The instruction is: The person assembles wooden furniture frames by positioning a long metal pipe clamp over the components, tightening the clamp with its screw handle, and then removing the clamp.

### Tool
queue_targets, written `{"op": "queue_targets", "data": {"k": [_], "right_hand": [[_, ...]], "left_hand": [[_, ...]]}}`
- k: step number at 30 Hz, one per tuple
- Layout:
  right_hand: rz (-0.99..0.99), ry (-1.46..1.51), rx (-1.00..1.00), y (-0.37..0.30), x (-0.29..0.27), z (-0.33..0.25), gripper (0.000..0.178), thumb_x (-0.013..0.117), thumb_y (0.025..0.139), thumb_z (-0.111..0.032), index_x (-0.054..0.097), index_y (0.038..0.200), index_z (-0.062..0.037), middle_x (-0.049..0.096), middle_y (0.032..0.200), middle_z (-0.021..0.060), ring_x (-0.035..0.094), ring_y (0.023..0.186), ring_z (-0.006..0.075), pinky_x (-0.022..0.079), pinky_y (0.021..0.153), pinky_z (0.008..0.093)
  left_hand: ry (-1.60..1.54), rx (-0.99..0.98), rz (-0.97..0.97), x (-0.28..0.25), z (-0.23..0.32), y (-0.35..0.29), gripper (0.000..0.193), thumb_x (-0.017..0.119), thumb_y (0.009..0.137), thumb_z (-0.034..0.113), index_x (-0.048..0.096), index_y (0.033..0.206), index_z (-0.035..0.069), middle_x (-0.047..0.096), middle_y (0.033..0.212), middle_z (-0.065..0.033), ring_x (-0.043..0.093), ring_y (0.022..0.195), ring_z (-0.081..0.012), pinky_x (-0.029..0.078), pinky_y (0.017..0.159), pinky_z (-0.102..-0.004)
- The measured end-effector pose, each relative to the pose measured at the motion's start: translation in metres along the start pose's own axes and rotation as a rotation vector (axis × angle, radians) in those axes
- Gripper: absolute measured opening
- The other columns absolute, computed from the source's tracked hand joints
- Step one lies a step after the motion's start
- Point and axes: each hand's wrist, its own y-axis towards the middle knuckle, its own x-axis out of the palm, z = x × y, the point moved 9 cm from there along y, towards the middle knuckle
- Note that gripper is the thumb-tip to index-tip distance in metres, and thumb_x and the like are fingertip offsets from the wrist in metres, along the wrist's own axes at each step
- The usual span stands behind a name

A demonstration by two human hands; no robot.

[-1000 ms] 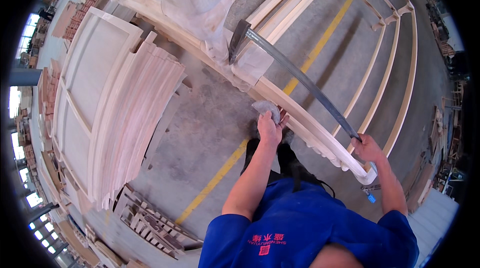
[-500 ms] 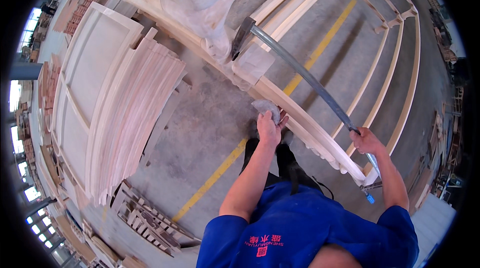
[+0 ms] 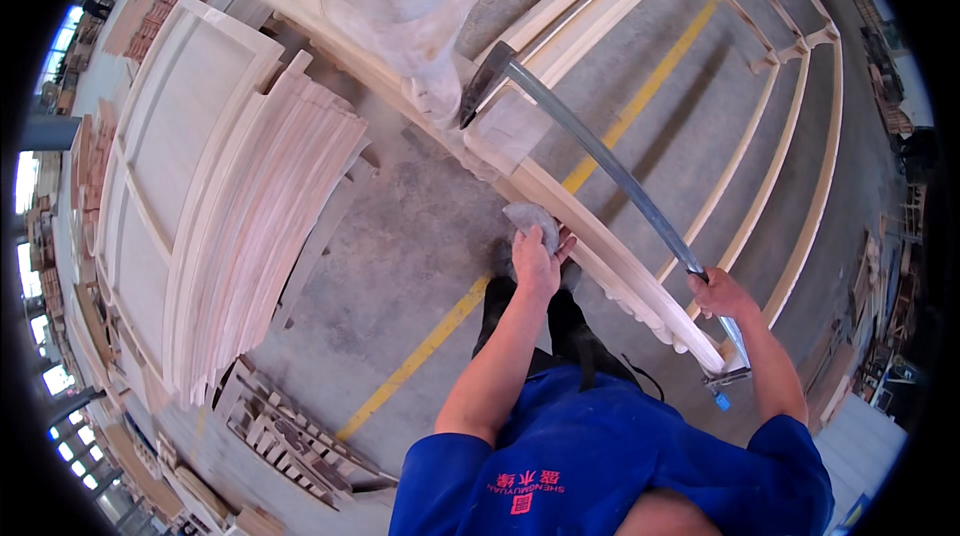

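Slightly, the right hand (image 3: 722, 296) has shifted: more of the long metal clamp (image 3: 620, 174) shows beyond it than a second ago, and the bar now runs past the hand toward the end of the rail (image 3: 630, 276). The right fingers are curled around the bar, gripping it. Its dark head (image 3: 487, 81) lies at the far end, by the pale block (image 3: 508, 126); whether the two touch I cannot tell. A small blue piece (image 3: 722, 401) sits near the rail's end, close to the clamp's near end.

The left hand (image 3: 537, 261) has hardly moved. Its fingers pinch a grey, rounded pad (image 3: 530, 219), held just beside the rail above the floor (image 3: 400, 206); some fingertips are spread toward the wood, though contact is unclear. Beyond the clamp, long slats (image 3: 831, 156) curve away, and stacked boards (image 3: 265, 236) stand well apart on the left.

The change suggests, as a judgement, that the clamp is being shifted along the rail by the right hand alone, with the left occupied; nothing shows it tightened.
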Motion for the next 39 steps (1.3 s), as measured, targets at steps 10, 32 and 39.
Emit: {"op": "queue_targets", "data": {"k": [10,32,39], "right_hand": [[0.146,-0.274,-0.054,-0.024,0.006,-0.020,0.033,0.059,0.102,-0.029,0.057,0.084,-0.0010,0.052,0.062,0.0044,0.053,0.058,0.0140,0.046,0.056,0.0350],[0.169,-0.295,-0.042,-0.040,-0.001,-0.029,0.034,0.060,0.102,-0.029,0.060,0.084,-0.0002,0.045,0.060,0.0060,0.047,0.057,0.0151,0.043,0.056,0.0367],[0.140,-0.262,-0.081,-0.026,0.002,-0.026,0.035,0.060,0.101,-0.028,0.057,0.080,-0.0010,0.043,0.060,0.0025,0.044,0.059,0.0124,0.042,0.056,0.0352]], "left_hand": [[0.238,0.391,0.183,-0.014,0.087,0.017,0.018,0.045,0.104,0.012,0.052,0.120,0.007,0.064,0.115,-0.0108,0.066,0.097,-0.0238,0.057,0.081,-0.0420],[2.115,1.040,0.306,0.087,0.226,0.044,0.022,0.055,0.092,0.005,0.057,0.113,0.003,0.065,0.109,-0.0174,0.070,0.092,-0.0368,0.057,0.074,-0.0468],[2.027,1.032,0.305,0.090,0.226,0.057,0.020,0.056,0.094,0.008,0.057,0.113,0.000,0.067,0.110,-0.0237,0.070,0.090,-0.0403,0.056,0.074,-0.0484]]}}
